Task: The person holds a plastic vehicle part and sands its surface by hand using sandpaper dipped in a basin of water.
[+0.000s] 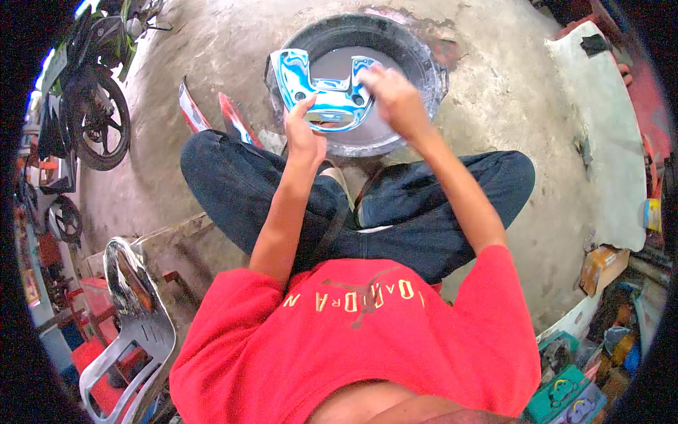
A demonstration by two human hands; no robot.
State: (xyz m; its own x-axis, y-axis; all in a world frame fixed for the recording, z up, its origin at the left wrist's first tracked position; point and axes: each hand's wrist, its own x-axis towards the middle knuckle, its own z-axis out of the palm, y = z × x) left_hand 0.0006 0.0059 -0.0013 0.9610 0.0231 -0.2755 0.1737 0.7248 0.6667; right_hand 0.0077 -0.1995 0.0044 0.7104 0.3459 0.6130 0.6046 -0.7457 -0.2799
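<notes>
A U-shaped panel (326, 104) with a glossy blue and white marbled finish is held up over a round black basin (431, 74) of greyish water (345, 58). My left hand (305, 136) grips its lower left edge, thumb on the front face; the other fingers are hidden behind. Against the panel's upper right arm is my right hand (397, 99), slightly blurred, its fingers curled together. Whatever those fingers may hold cannot be made out. The basin stands on the floor just beyond my folded legs.
Two narrow red and white pieces (236, 120) lie left of the basin. A motorcycle wheel (102, 120) is at the far left, with a grey plastic chair (148, 321) below it. To the right are a large pale sheet (604, 141), a cardboard box (604, 268) and teal packages (561, 394).
</notes>
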